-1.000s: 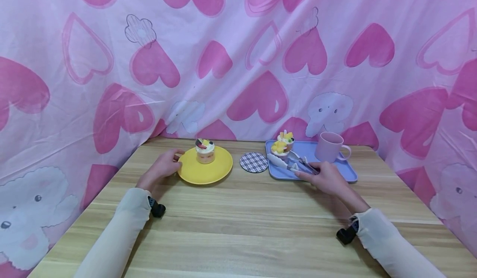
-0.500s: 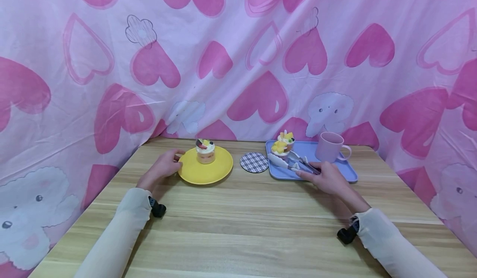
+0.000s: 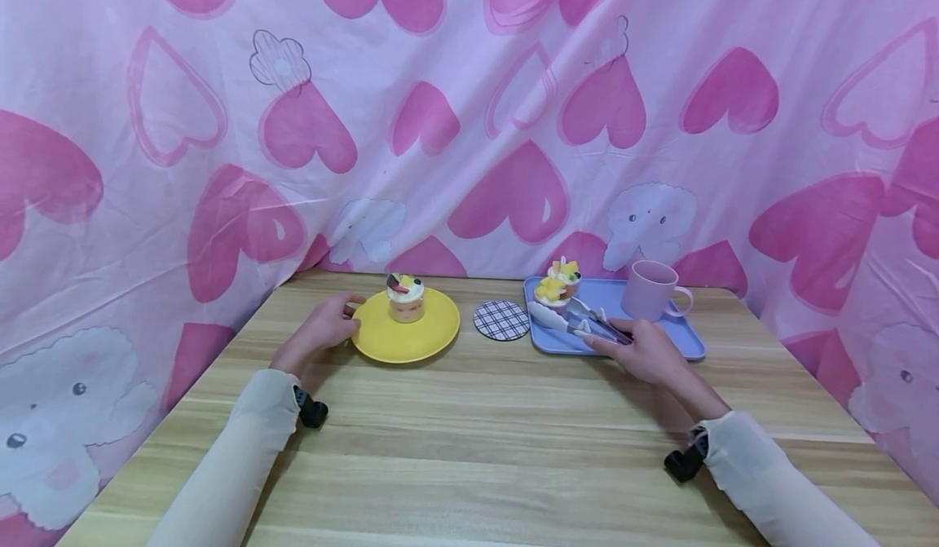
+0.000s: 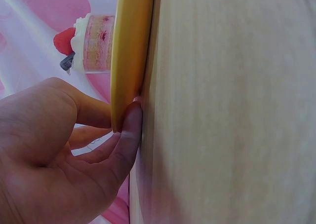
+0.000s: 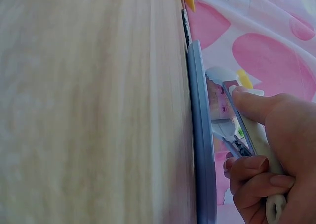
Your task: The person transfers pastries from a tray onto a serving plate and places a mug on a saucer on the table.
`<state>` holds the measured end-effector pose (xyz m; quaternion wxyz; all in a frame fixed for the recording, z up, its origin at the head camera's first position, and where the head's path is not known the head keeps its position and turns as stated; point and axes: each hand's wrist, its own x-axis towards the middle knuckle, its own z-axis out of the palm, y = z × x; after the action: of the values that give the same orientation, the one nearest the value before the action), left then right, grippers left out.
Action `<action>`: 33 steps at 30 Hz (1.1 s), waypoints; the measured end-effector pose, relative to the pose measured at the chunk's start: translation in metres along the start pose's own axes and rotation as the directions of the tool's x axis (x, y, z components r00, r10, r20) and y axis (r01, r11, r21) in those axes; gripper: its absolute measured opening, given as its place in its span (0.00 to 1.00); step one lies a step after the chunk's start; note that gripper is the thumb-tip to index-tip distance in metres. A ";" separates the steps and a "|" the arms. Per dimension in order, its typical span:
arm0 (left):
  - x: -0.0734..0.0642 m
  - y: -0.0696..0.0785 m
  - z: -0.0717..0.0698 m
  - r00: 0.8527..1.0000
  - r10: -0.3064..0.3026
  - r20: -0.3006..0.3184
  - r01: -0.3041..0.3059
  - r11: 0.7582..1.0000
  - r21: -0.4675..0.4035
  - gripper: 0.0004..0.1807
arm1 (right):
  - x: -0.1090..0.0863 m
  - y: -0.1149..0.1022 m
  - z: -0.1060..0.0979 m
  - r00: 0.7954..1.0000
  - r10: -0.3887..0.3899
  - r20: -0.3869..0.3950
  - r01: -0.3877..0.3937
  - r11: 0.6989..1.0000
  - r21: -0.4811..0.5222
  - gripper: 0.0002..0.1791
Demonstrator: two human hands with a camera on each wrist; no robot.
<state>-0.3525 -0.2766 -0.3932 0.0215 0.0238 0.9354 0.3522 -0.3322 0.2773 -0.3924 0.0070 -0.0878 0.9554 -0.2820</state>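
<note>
Left grip pinches the rim of the yellow plate, bearing 1 strawberry cake. Right grip is closed round the tongs, ends spread beside 2 fruit cakes on the tray — squeeze evenly; soft tops could smear.

A hand could pass over the near counter between the left fingers and right fingers. Right of the left fingers, a cake blocks; beyond the right fingers, two cakes leftward and a mug.
</note>
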 end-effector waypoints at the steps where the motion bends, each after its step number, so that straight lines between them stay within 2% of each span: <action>1: 0.000 0.000 0.000 1.000 -0.002 0.000 0.002 1.000 -0.002 0.31 | 0.000 0.000 0.000 1.000 0.001 0.000 -0.001 1.000 0.002 0.55; 12: 0.000 0.000 -0.001 1.000 -0.008 0.007 0.008 1.000 -0.010 0.31 | -0.002 -0.005 0.001 0.999 0.004 -0.037 -0.004 1.000 -0.003 0.56; 18: -0.001 0.000 -0.001 1.000 -0.017 0.010 0.018 1.000 -0.014 0.31 | -0.002 -0.009 0.004 0.998 -0.022 -0.051 0.022 1.000 -0.001 0.55; 33: -0.003 -0.001 -0.001 1.000 -0.016 0.009 0.016 1.000 -0.022 0.31 | -0.003 -0.021 0.013 0.998 -0.048 -0.033 0.049 0.999 0.020 0.54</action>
<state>-0.3494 -0.2778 -0.3930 0.0286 0.0176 0.9315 0.3623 -0.3247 0.2539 -0.3921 -0.0144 -0.1063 0.9500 -0.2934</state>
